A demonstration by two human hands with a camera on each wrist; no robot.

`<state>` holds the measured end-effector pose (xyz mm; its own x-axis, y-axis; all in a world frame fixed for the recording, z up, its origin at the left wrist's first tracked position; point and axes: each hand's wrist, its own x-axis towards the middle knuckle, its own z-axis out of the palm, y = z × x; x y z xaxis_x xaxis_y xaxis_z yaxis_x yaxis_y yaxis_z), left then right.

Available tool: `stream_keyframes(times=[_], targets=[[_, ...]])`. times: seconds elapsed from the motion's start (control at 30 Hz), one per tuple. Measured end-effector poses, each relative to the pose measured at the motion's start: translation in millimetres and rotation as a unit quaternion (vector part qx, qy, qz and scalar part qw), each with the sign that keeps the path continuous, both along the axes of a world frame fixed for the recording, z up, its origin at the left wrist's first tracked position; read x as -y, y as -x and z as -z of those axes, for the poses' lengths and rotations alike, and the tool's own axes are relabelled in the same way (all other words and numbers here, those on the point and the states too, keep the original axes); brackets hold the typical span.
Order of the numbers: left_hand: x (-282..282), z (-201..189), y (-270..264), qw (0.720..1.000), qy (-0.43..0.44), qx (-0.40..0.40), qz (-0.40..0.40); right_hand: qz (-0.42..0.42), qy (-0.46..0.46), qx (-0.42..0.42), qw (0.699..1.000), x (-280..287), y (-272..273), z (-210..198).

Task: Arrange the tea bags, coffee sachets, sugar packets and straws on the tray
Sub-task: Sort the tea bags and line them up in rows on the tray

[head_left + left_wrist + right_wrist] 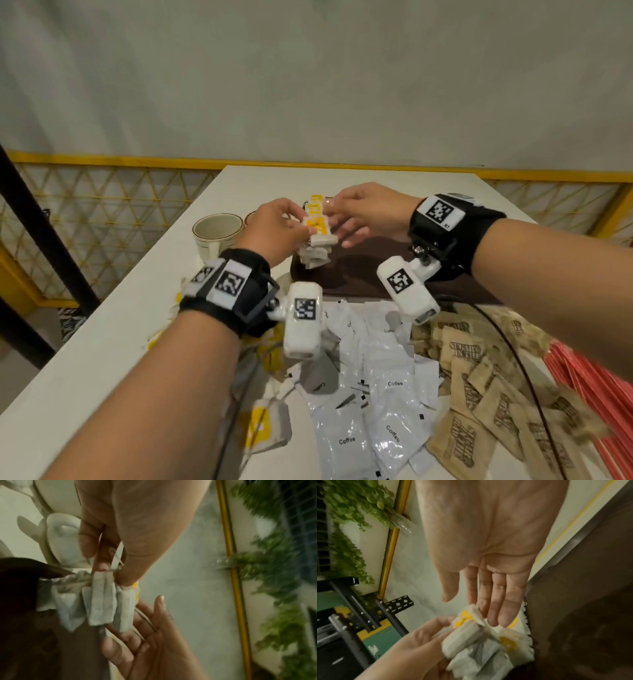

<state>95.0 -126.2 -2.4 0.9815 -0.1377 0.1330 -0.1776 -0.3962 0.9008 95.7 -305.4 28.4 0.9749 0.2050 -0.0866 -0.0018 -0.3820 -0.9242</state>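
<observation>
Nearest the head camera, loose stock lies unsorted on the white bench: glossy white coffee sachets, brown paper sugar packets, red striped straws at the right edge, and a stray yellow-tagged tea bag. None of these is on the tray.

Further back sits the dark brown tray, with a cream ceramic cup just beside its left end on the bench.

Step in hand: tea bags. Both hands meet over the tray's far left corner. The left hand pinches a bundle of white paper tea bags with yellow tags at its upper end, thumb and fingers curled round it. The right hand lies against the bundle's other side, fingers straight and flat, steadying rather than gripping. The bundle's lower end reaches the tray; a row of yellow tags stands behind it.

Judgement: the task is at an early stage. The next move calls for setting the bundle down squarely and releasing without toppling it.
</observation>
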Motion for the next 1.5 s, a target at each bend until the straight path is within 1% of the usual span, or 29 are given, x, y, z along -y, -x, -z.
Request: stream_keyframes(times=[0.07, 0.13, 0.2, 0.27, 0.4, 0.47, 0.5, 0.57, 0.63, 0.8, 0.97, 1.03, 1.1, 1.17, 1.2, 1.23, 1.37, 1.4, 1.5], targets=[[5.5, -2.3, -8.0, 0.996, -0.06, -0.04, 0.054, -0.029, 0.054, -0.018, 0.998, 1.6, 7.2, 9.0], [7.5, 0.5, -15.6, 0.986, -0.11, -0.077, 0.1, -0.038, 0.087, -0.023, 0.995, 1.8, 9.7, 19.9], [5.4, 4.1, -22.2, 0.976, -0.146, -0.088, 0.138, -0.034, 0.096, -0.032, 0.994, 1.2, 9.8, 29.0], [2.3, 5.4, -28.3, 0.971, -0.161, -0.081, 0.157, -0.033, 0.104, -0.043, 0.993, 0.0, 7.6, 34.4], [1.5, 3.3, -34.7, 0.965, -0.214, -0.015, 0.147, -0.016, 0.1, -0.041, 0.994, -4.3, -2.3, 37.1], [1.4, 2.7, -36.7, 0.961, -0.239, 0.003, 0.14, -0.001, 0.092, -0.034, 0.995, -6.6, -8.0, 37.5], [1.3, 2.8, -38.5, 0.963, -0.234, -0.002, 0.137, 0.005, 0.085, -0.03, 0.996, -7.4, -10.5, 37.9], [0.6, 3.2, -43.0, 0.971, -0.196, -0.03, 0.133, 0.009, 0.079, -0.015, 0.997, -8.0, -14.7, 39.0], [-0.5, 3.1, -44.5, 0.977, -0.168, -0.048, 0.126, 0.004, 0.099, 0.001, 0.995, -6.6, -17.9, 38.6], [-1.1, 4.7, -45.0, 0.979, -0.159, -0.06, 0.113, -0.051, 0.171, 0.011, 0.984, -2.6, -19.1, 28.0], [3.5, 4.1, -44.6, 0.98, -0.158, -0.05, 0.105, -0.063, 0.153, 0.008, 0.986, -8.3, -14.8, 22.6], [4.5, 6.0, -44.8, 0.982, -0.162, -0.028, 0.093, -0.054, 0.148, -0.005, 0.987, -10.7, -12.0, 22.4], [3.8, 4.6, -43.5, 0.981, -0.179, 0.021, 0.066, -0.041, 0.142, -0.019, 0.989, -11.7, -9.2, 24.8], [1.3, -2.0, -40.0, 0.975, -0.202, 0.078, 0.04, -0.03, 0.147, -0.016, 0.988, -12.3, -6.6, 29.1], [-0.6, -6.0, -38.2, 0.972, -0.216, 0.089, 0.037, -0.024, 0.152, -0.008, 0.988, -12.6, -5.6, 31.4], [-2.9, -9.6, -36.5, 0.969, -0.23, 0.083, 0.043, -0.018, 0.153, 0.0, 0.988, -13.0, -4.9, 33.1], [-12.3, -13.7, -31.5, 0.956, -0.275, -0.026, 0.095, -0.009, 0.147, 0.001, 0.989, -11.2, -4.2, 34.4], [-13.3, -12.0, -31.4, 0.952, -0.287, -0.035, 0.1, -0.017, 0.148, -0.004, 0.989, -10.4, -4.0, 34.0], [-11.5, -5.0, -31.1, 0.939, -0.325, -0.03, 0.109, -0.058, 0.173, -0.01, 0.983, -10.0, -2.4, 32.8]])
